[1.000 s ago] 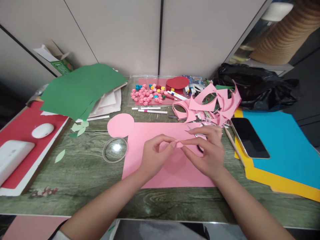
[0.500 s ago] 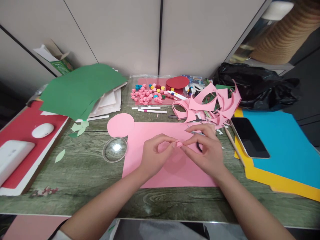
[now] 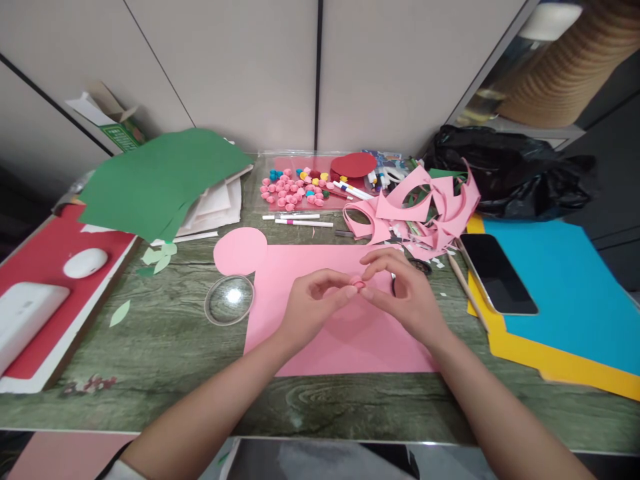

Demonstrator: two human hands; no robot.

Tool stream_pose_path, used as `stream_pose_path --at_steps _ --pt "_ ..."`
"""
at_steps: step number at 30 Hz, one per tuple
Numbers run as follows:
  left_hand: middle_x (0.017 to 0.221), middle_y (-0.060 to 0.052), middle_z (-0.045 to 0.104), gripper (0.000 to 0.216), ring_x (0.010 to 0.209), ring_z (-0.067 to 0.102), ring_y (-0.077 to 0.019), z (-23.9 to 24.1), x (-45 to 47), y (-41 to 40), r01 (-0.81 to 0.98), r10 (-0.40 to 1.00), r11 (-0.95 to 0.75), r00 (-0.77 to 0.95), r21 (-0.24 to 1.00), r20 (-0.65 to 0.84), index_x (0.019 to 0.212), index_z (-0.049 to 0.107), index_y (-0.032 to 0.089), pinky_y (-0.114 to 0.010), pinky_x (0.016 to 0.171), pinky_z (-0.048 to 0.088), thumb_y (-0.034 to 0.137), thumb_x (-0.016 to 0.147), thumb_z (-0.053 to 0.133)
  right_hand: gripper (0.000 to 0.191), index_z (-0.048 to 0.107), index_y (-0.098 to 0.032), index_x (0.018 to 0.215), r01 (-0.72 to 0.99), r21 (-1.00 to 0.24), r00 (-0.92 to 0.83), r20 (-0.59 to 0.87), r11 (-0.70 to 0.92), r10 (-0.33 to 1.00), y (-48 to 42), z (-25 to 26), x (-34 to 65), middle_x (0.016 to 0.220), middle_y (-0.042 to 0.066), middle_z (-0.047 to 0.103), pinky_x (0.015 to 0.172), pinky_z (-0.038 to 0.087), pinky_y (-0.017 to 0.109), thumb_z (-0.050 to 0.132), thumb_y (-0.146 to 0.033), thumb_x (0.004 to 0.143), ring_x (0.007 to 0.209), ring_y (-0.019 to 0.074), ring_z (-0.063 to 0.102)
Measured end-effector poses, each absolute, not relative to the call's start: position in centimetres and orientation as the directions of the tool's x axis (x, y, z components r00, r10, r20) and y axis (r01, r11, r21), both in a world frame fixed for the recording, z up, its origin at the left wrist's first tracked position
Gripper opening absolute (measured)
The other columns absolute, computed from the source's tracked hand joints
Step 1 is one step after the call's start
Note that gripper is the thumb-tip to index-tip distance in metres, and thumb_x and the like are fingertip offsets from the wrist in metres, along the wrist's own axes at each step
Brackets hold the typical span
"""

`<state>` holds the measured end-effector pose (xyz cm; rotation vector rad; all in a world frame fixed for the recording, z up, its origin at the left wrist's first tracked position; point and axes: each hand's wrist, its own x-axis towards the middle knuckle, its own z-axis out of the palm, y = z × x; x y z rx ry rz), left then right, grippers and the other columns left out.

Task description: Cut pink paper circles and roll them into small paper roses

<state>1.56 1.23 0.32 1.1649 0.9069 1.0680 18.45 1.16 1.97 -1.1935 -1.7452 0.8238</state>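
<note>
Between the fingertips of both hands is a small pink paper roll, curled into a rosette-like shape. My left hand pinches it from the left, thumb and forefinger closed on it. From the other side my right hand holds it with thumb and fingertips. Both hands are above a pink paper sheet lying on the table. Scissors lie partly hidden behind my right hand. Left of the sheet are a pink paper circle and a roll of clear tape.
Several small pink paper rosettes sit on a clear plastic folder at the back. Pink paper offcuts are heaped to their right. A phone rests on blue and yellow sheets. Green paper and a white mouse are at left.
The fingers of my right hand have shifted around the pink roll, which now looks rounder and more tightly coiled. More of the scissors shows behind that hand.
</note>
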Motion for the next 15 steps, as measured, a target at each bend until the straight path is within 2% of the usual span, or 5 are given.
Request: stream_pose_path --at_steps 7,10,15 --pt "0.08 -0.004 0.073 0.017 0.075 0.066 -0.0155 0.1 1.7 1.6 -0.163 0.954 0.176 0.272 0.971 -0.127 0.08 0.07 0.017 -0.027 0.071 0.05 0.031 0.071 0.069 0.011 0.061 -0.022 0.075 0.257 -0.943 -0.219 0.157 0.212 0.963 1.4 1.4 18.5 0.096 0.003 0.057 0.089 0.038 0.038 0.065 -0.032 0.077 0.096 0.0206 0.053" --pt "0.077 -0.004 0.072 0.019 0.075 0.065 -0.0162 0.3 1.8 1.6 -0.117 0.954 0.187 0.258 0.975 -0.152 0.08 0.069 0.016 -0.028 0.07 0.049 0.033 0.072 0.068 0.012 0.061 -0.022 0.074 0.27 -0.943 -0.211 0.138 0.193 0.968 1.5 1.1 18.5 0.094 0.003 0.058 0.088 0.038 0.039 0.064 -0.032 0.078 0.094 0.0207 0.053" --pt "0.083 -0.006 0.072 0.021 0.076 0.065 -0.0169 0.3 1.8 1.6 -0.076 0.956 0.172 0.252 0.982 -0.148 0.083 0.069 0.016 -0.029 0.072 0.049 0.035 0.074 0.065 0.013 0.059 -0.021 0.071 0.327 -0.926 -0.186 0.132 0.188 0.974 1.5 0.8 18.2 0.094 0.003 0.059 0.087 0.039 0.04 0.061 -0.032 0.079 0.094 0.0212 0.054"
